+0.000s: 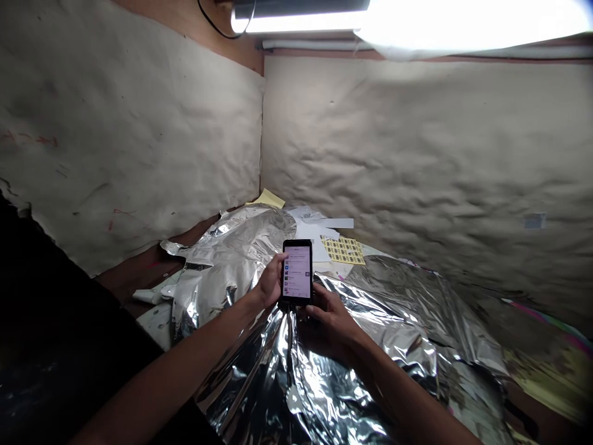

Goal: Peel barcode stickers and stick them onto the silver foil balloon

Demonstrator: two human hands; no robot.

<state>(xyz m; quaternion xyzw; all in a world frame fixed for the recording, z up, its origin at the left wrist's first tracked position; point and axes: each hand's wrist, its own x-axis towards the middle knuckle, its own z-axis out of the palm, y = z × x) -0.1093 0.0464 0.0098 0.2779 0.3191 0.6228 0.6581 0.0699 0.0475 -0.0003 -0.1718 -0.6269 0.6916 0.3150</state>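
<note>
A black smartphone [297,272] stands upright in front of me, its lit screen showing a list with small coloured icons. My left hand [270,282] grips its left edge with the fingers. My right hand [326,321] holds the phone's lower end from below. Crumpled silver foil sheeting [296,383] spreads beneath both forearms, and a second foil mass [236,250] rises just behind the phone on the left.
Wrinkled brown paper lines the walls [407,161] meeting in a corner. Behind the foil lie a yellow sheet printed with a grid [343,250], a yellow note [267,199] and white paper strips [336,223]. A bright tube lamp [296,20] hangs overhead. Something dark fills the lower left.
</note>
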